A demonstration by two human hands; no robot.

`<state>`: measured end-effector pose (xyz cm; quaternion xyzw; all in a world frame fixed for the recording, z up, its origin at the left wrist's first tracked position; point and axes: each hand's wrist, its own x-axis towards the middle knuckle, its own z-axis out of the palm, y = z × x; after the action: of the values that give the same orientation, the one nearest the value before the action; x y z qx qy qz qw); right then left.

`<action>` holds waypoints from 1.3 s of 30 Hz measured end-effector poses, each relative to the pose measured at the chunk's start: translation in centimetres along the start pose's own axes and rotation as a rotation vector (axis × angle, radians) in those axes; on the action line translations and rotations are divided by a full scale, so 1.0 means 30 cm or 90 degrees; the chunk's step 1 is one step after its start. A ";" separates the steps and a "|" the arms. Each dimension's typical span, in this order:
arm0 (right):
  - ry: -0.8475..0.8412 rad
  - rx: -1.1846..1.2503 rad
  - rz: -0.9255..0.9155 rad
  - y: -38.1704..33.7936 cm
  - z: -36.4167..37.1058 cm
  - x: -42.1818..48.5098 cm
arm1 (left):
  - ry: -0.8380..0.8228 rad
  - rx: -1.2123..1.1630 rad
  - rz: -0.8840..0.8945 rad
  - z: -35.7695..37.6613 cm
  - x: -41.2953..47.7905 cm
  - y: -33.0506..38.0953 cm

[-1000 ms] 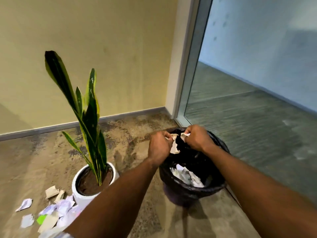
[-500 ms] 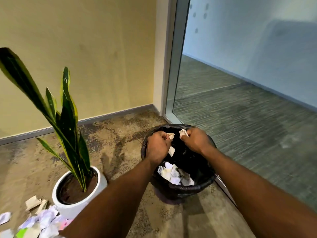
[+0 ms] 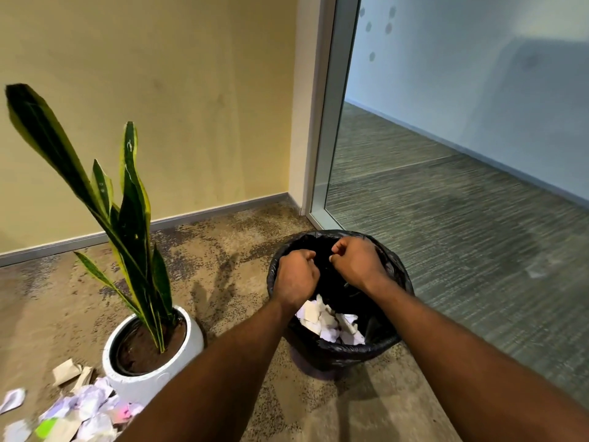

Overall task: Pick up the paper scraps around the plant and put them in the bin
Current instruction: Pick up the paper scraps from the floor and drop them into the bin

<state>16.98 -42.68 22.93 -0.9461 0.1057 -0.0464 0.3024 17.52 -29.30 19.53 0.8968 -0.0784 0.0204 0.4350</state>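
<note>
Now my left hand (image 3: 294,275) and right hand (image 3: 358,261) hang curled, no paper showing, just within the bin (image 3: 350,349) rim. Scraps (image 3: 328,323) lie inside, floor scraps (image 3: 86,406) beside the pot (image 3: 153,382), open carpet (image 3: 223,282) between.

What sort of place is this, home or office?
Likely an office or commercial building, a corridor corner: frosted glass partition in a metal frame, grey carpet beyond it, plus a potted plant and lined bin.

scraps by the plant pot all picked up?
No: a heap of paper scraps lies beside the white pot.
</note>
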 end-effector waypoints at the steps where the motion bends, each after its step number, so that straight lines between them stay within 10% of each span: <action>1: 0.016 0.008 -0.020 -0.017 0.010 -0.006 | 0.014 -0.004 0.006 -0.014 -0.004 -0.003; 11: 0.008 0.052 -0.300 -0.317 0.333 -0.193 | 0.211 -0.003 -0.020 -0.266 -0.225 -0.287; 27: -0.421 -0.159 -0.285 -0.204 1.152 -0.550 | -0.089 0.383 -0.269 -0.297 -0.770 -1.104; 39: -0.397 -0.436 -0.431 -0.152 1.317 -0.538 | -0.145 0.357 -0.344 -0.279 -0.756 -1.190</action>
<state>8.05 -13.15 -6.92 -0.9403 -0.2882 0.1773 -0.0361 1.04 1.80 -5.40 0.9655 0.1207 -0.1735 0.1519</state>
